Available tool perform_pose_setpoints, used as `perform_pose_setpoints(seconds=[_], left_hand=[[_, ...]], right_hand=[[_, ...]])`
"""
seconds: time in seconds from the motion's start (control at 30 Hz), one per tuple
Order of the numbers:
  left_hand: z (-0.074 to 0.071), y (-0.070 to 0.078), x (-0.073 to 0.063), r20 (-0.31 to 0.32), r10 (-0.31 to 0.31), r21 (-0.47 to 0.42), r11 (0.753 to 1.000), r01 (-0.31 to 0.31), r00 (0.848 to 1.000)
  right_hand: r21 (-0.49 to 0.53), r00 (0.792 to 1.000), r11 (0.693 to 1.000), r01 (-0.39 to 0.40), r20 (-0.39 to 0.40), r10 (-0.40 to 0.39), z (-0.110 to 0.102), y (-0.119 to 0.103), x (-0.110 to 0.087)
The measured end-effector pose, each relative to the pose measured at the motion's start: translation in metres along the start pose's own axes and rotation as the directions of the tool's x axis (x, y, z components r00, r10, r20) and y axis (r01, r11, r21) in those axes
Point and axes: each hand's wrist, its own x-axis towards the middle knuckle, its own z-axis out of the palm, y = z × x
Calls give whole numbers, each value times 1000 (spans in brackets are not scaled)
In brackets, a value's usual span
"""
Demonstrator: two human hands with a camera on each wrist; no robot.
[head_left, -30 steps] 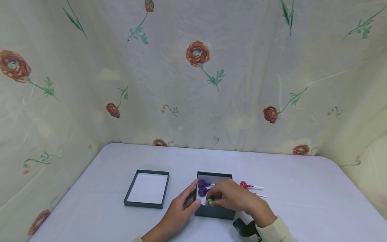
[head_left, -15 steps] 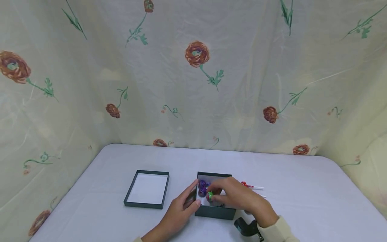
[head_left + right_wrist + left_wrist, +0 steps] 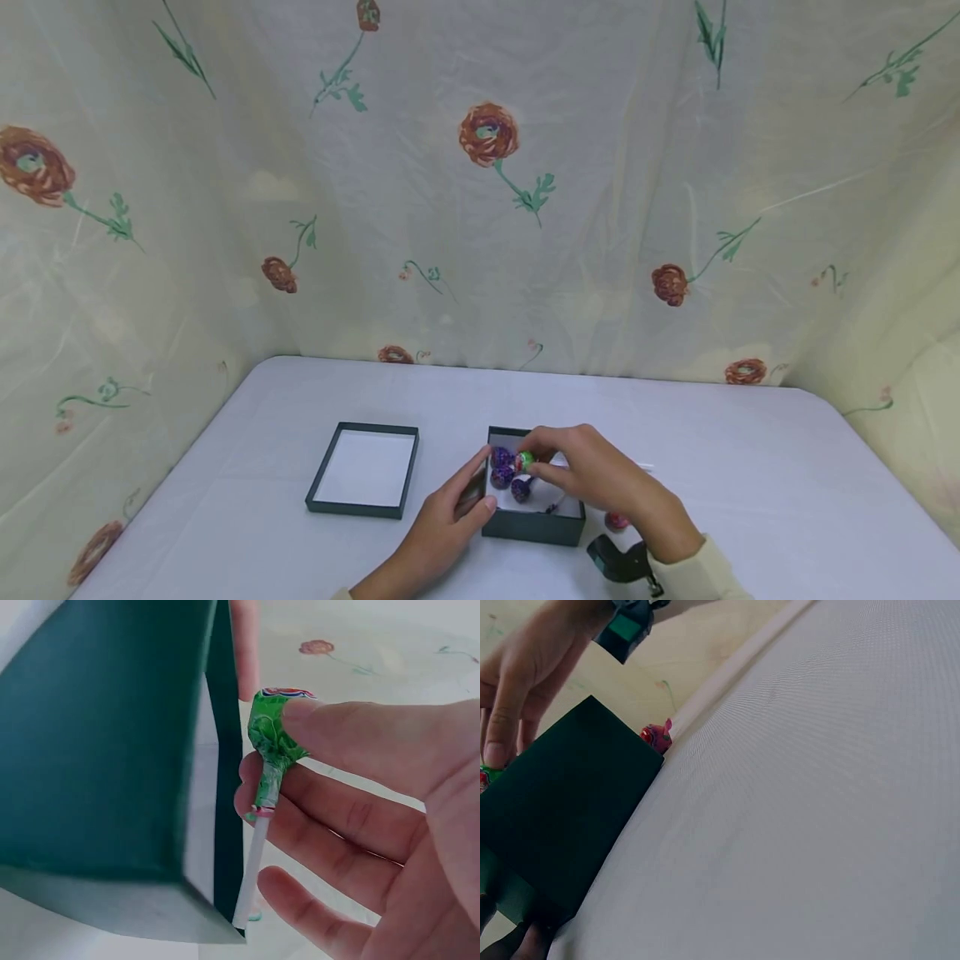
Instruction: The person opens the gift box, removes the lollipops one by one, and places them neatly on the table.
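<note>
A dark green box (image 3: 534, 527) with a white inside stands on the table. My left hand (image 3: 447, 517) lies along its left side, fingers and thumb fairly straight against the wall. Pinched between thumb and fingers of my right hand (image 3: 592, 471) is a green-wrapped lollipop (image 3: 524, 462); its white stick points down beside the box rim in the right wrist view. Inside the box, several purple lollipops (image 3: 502, 477) are visible at the left, one (image 3: 521, 489) nearer the front. The right hand covers the box's back right part.
The matching lid (image 3: 362, 468) lies upturned at left. A red-pink lollipop (image 3: 617, 522) sits just right of the box, and a white stick (image 3: 645, 466) pokes out behind my right wrist. A black device (image 3: 621, 561) is worn on that wrist. A flowered curtain (image 3: 570, 275) hangs behind the table.
My right hand has carried the green lollipop from the box's front part toward its back, uncovering a purple lollipop nearer the front. My left hand has stayed in place.
</note>
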Motion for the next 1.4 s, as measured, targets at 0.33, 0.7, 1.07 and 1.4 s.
perform_pose_setpoints(seconds=[0.33,0.7,1.07,1.4], left_hand=[[1,-2,0,-16,13,23,1000,-13,1000],[2,0,-1,-26,-1,36,999,1,1000],[2,-2,-1,-28,-16,45,999,17,999],[2,0,-1,-27,-11,53,999,12,1000]], right_hand=[[-76,992,996,37,-117,-46,-16,10,-9],[-86,980,995,-59,-194,41,-34,30,-18],[-98,973,982,-161,-185,141,-39,51,-21],[-126,964,973,-192,-212,163,-34,70,-19]])
